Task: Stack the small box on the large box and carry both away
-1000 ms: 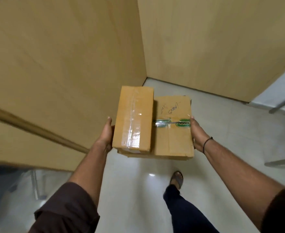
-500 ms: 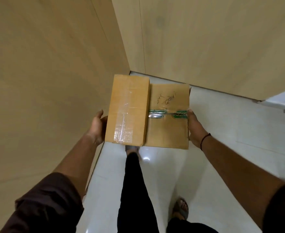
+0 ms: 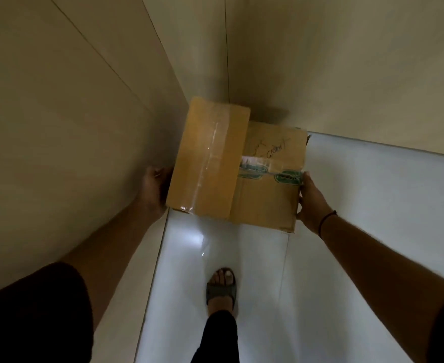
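Observation:
A small brown cardboard box sealed with clear tape lies on the left half of a larger cardboard box that bears handwriting and green printed tape. I hold the stack in the air at waist height. My left hand grips the left side under the small box. My right hand presses the large box's right edge, a dark band on its wrist. The large box's left part is hidden beneath the small one.
A wooden panel wall runs close along my left and another wall closes the corner just ahead. The pale tiled floor stretches to the right. My foot in a sandal steps below the boxes.
I have walked deeper into the corner, and the scene has turned darker. The boxes stay in the same grip. My other foot has now stepped forward.

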Available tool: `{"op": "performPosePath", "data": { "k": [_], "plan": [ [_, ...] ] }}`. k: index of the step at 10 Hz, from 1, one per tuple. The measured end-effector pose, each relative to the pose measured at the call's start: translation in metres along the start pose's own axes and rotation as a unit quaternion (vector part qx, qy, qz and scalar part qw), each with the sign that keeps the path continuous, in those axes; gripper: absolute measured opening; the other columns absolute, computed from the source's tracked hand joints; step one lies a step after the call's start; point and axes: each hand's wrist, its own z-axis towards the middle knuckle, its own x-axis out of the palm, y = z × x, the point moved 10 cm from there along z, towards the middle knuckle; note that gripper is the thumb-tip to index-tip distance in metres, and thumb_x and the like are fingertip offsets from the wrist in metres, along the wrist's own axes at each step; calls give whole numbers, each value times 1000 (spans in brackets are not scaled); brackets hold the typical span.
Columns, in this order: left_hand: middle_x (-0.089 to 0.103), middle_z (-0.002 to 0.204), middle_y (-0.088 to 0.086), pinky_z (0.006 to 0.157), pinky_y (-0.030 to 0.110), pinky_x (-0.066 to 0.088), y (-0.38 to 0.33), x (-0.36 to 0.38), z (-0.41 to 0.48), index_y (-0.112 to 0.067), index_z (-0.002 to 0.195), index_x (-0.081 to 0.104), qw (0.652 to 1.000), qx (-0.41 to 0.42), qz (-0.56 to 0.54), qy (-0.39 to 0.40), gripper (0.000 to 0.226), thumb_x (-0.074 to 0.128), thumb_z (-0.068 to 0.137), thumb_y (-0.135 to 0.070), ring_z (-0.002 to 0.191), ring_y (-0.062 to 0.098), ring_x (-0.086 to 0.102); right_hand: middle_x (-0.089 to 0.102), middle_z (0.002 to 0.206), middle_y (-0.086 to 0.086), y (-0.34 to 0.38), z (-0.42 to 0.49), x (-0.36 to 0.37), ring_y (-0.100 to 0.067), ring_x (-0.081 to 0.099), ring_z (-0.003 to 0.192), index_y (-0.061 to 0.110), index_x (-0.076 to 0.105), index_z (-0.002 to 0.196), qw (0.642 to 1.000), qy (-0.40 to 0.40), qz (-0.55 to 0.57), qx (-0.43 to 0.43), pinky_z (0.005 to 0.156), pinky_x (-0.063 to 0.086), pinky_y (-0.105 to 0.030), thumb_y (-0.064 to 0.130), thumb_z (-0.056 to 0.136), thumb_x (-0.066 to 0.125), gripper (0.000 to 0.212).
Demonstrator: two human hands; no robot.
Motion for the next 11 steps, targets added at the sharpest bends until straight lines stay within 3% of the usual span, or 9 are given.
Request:
{"op": "performPosePath", "data": {
  "k": [2,3,4,5,6,7,9,10,11],
  "plan": [
    [62,96,12,83,38,51,-6,-30,84,-11,101,68,999,21,-25,-36,43,37,98,-41,90,30,64,60,140,2,10,88,28,-24,62,125,50,50,146,997,-2,-50,-64,118,48,-61,46,119,40,28],
    [63,107,14,96,42,51,-2,-54,100,-9,112,68,996,24,-57,-66,42,42,98,-39,101,31,64,50,169,-11,8,121,27,-40,53,150,43,29,172,985,-9,-128,-117,126,42,-67,52,110,41,64],
    [70,119,10,98,38,49,25,-67,90,-11,117,70,991,4,-75,-110,43,37,101,-33,111,26,67,43,177,-14,7,126,36,-42,47,157,39,17,178,978,-33,-149,-139,129,39,-66,50,115,40,68],
    [62,103,6,86,37,42,77,-68,62,-14,97,65,984,-60,-112,-128,28,51,76,-26,90,22,60,38,179,-16,17,120,64,-42,43,160,34,9,180,979,-26,-143,-141,132,36,-61,34,122,35,64],
    [66,136,17,115,54,37,91,-45,51,-2,133,61,980,-61,-169,-83,76,60,61,-25,126,34,58,41,178,-17,30,127,81,-42,46,158,26,8,181,974,-38,-167,-146,132,38,-55,29,123,34,63],
    [61,140,21,120,56,35,81,-18,53,3,131,58,971,-39,-220,-82,62,48,77,-26,134,38,54,40,179,-16,34,131,82,-41,47,158,26,6,180,971,-36,-192,-136,131,39,-52,29,123,33,64],
    [61,131,22,122,56,34,81,-4,42,3,121,58,963,-45,-249,-90,52,27,103,-34,146,40,45,42,177,-12,38,96,75,-36,47,158,27,13,180,987,4,-126,-99,127,45,-56,47,118,40,71],
    [47,155,24,122,55,33,70,0,20,5,151,42,958,-10,-270,-95,61,27,105,-33,148,42,43,64,135,4,34,24,58,-22,64,121,20,47,160,989,28,-78,-123,96,50,-31,49,118,40,51],
    [41,160,24,119,56,39,68,6,-25,0,160,29,956,12,-280,-81,65,31,104,-32,138,46,53,62,151,9,20,-56,31,-22,55,141,25,45,165,991,37,-61,-112,116,46,-42,51,119,40,54]
  ]
}}
